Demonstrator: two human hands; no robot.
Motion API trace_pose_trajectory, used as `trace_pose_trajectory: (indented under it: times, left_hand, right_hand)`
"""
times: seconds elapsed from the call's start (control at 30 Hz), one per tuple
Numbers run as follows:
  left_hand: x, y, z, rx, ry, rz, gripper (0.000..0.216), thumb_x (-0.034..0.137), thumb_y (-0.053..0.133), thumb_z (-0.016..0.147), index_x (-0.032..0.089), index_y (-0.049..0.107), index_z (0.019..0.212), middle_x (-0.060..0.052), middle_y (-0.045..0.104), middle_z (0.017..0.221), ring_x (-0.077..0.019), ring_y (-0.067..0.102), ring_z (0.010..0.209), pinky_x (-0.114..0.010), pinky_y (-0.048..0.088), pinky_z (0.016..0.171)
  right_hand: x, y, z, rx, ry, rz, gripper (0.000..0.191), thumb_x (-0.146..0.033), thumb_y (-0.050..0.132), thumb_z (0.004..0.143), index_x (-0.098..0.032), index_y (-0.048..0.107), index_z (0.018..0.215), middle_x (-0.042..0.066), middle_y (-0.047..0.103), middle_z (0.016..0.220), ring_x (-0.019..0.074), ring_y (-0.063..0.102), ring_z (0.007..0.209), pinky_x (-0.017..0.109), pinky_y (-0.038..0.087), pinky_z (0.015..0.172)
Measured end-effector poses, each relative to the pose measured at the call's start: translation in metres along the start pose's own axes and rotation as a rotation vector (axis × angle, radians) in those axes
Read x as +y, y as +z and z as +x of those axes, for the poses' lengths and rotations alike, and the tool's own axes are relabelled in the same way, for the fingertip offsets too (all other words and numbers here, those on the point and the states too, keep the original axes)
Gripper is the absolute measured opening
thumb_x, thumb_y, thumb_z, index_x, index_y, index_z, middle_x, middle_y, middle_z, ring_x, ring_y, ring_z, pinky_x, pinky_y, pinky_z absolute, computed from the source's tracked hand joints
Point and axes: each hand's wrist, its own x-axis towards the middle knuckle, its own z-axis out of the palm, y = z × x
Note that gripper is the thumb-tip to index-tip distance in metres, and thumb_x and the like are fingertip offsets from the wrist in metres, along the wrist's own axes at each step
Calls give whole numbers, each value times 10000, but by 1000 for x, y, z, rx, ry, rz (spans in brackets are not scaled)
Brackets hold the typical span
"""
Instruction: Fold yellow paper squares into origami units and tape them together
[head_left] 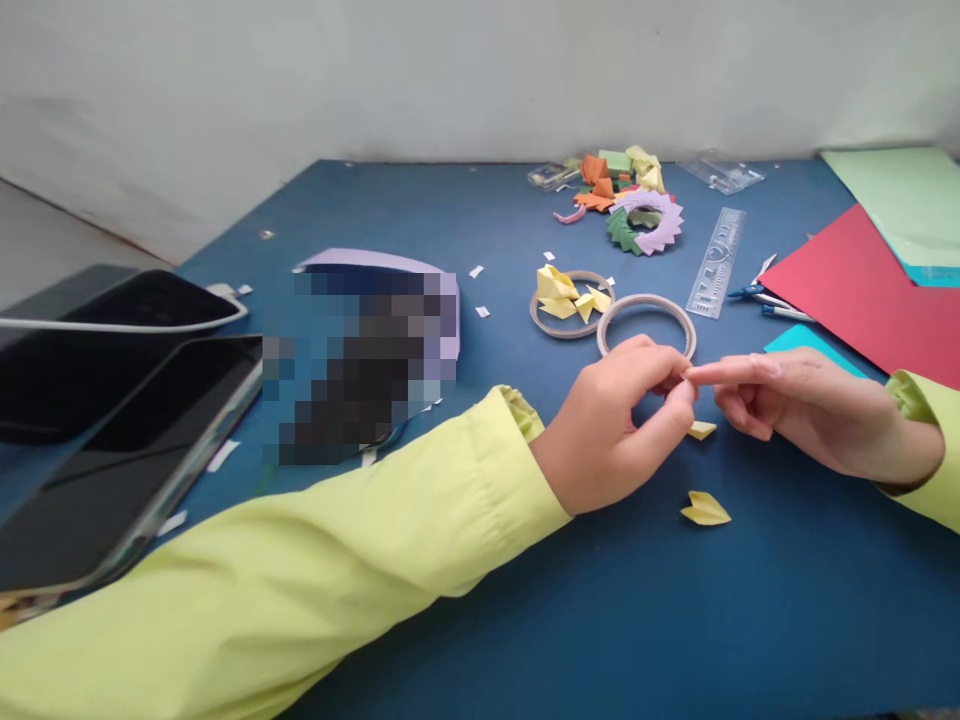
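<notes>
My left hand (615,425) is curled, its thumb and fingers pinched together at the near edge of a tape ring (646,312). My right hand (795,405) points its index finger left, and the fingertip meets the left hand's fingertips. What they pinch between them is too small to name. A small folded yellow paper piece (702,430) lies just under the hands, another folded yellow piece (705,509) nearer to me. A second tape ring (570,305) behind holds several folded yellow pieces.
A paper wreath of purple and green folds (646,222) with orange and green scraps lies at the back. A clear ruler (718,262), pens, red (862,290), teal and green sheets are at right. A dark tablet (112,450) and phone lie at left on the blue table (675,620).
</notes>
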Motion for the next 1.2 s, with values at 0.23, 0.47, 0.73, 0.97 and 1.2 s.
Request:
trace_pose_trajectory:
  times: [0.23, 0.47, 0.73, 0.97, 1.2]
  left_hand:
    - [1, -1, 0, -34, 6, -31, 175, 145, 390, 834, 167, 533, 736, -23, 576, 717, -143, 519, 690, -266, 443, 668]
    - [0, -5, 2, -87, -27, -125, 218, 186, 351, 851, 159, 548, 760, -26, 571, 730, -153, 538, 717, -278, 453, 690]
    - [-2, -4, 4, -59, -149, -202, 272, 243, 349, 876, 162, 538, 698, 2, 526, 642, -135, 515, 638, -259, 425, 623]
    - [-1, -2, 4, -25, -176, -172, 271, 241, 370, 868, 148, 576, 718, 13, 513, 620, -117, 494, 609, -242, 396, 595]
    - [-1, -1, 3, 42, -191, -109, 163, 200, 462, 807, 144, 565, 694, 26, 514, 609, -98, 435, 561, -227, 337, 539]
  right_hand:
    - [-4, 2, 0, 24, 11, -22, 312, -390, 484, 906, -211, 703, 1038, 12, 472, 665, 100, 407, 575, 245, 362, 515]
    - [-3, 0, 1, -4, 1, -19, 315, -363, 458, 920, -205, 695, 1057, 12, 474, 673, 96, 419, 573, 234, 355, 506]
    - [-3, -1, 2, -10, 4, -3, 318, -307, 424, 925, -203, 682, 1079, 13, 481, 682, 92, 408, 558, 235, 347, 507]
    - [-2, 0, 1, -15, 13, 41, 314, -296, 412, 940, -222, 679, 1090, 9, 475, 695, 83, 406, 575, 228, 324, 514]
    - [-1, 2, 1, 31, 50, 34, 280, -320, 465, 921, -226, 682, 1072, 6, 491, 678, 89, 415, 571, 233, 328, 520]
